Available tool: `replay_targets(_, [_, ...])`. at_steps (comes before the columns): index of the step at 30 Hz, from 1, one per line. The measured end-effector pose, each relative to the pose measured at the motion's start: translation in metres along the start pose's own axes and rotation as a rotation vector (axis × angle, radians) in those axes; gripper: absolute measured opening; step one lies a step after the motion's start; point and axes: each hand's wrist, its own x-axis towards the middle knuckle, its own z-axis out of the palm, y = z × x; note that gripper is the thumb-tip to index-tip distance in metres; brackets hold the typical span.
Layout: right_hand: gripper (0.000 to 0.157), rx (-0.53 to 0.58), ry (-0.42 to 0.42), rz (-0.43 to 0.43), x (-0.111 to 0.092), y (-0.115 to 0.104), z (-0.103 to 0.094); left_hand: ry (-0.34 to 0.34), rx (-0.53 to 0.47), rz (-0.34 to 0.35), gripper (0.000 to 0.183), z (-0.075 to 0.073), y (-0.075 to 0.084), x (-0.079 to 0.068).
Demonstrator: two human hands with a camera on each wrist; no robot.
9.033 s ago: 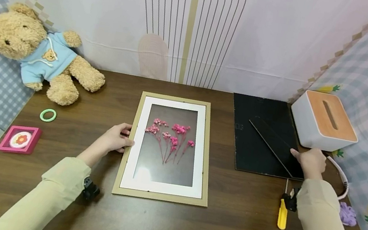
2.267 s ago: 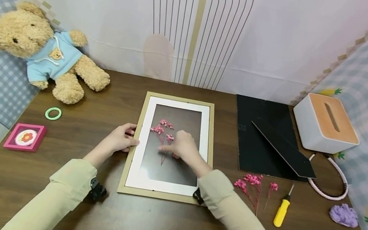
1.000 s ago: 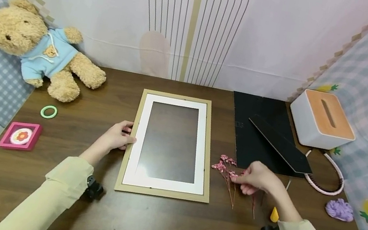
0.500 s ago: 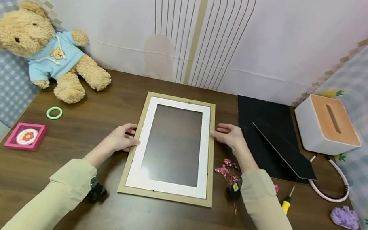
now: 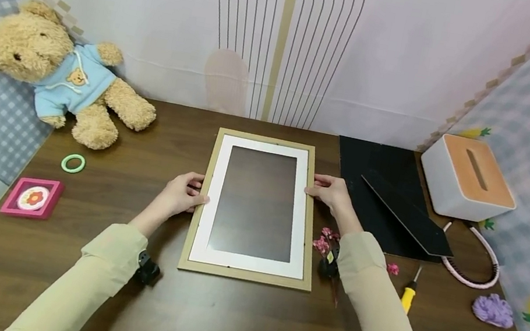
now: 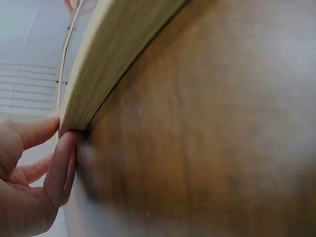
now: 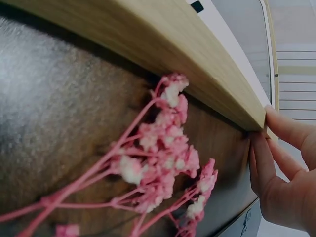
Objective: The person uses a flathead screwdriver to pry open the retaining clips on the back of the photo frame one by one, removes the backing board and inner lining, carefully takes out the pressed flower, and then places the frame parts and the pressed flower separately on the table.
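A light wood picture frame (image 5: 245,275) with a white mat round a dark grey middle lies in the centre of the table. My left hand (image 5: 178,196) grips its left side, and my right hand (image 5: 336,197) grips the right side higher up. In the left wrist view, the left thumb is on the top face and the fingers (image 6: 61,163) are against the lower edge. The right wrist view shows a similar pinch by the right hand (image 7: 289,182). Pink dried flowers (image 7: 163,143) lie beside the frame, partly hidden by my right arm in the head view.
Behind the right hand lies a black backing board (image 5: 377,162) with a raised stand flap (image 5: 405,214). A yellow screwdriver (image 5: 408,297), tissue box (image 5: 471,172), pale headband (image 5: 489,252) and purple scrunchie (image 5: 493,310) are rightward. A teddy bear (image 5: 75,76), green ring (image 5: 73,163) and pink box (image 5: 55,202) are left.
The flowers have gone from the frame onto the table at its right. My right hand has left them and taken hold of the frame, which has shifted slightly right and away.
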Motion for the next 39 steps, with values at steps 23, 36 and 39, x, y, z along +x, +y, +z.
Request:
replay_targets(23, [0.053,0.028,-0.014,0.014,-0.001,-0.001,-0.002,-0.393,0.63,0.751,0.036,0.017,0.013,-0.048])
replay_targets(36, [0.053,0.035,-0.027,0.032,-0.003,0.001,-0.003,-0.496,0.56,0.637,0.024,0.029,0.019,-0.05])
replay_targets(39, [0.053,0.035,-0.031,0.033,-0.004,0.001,-0.003,-0.499,0.572,0.61,0.023,0.031,0.021,-0.051])
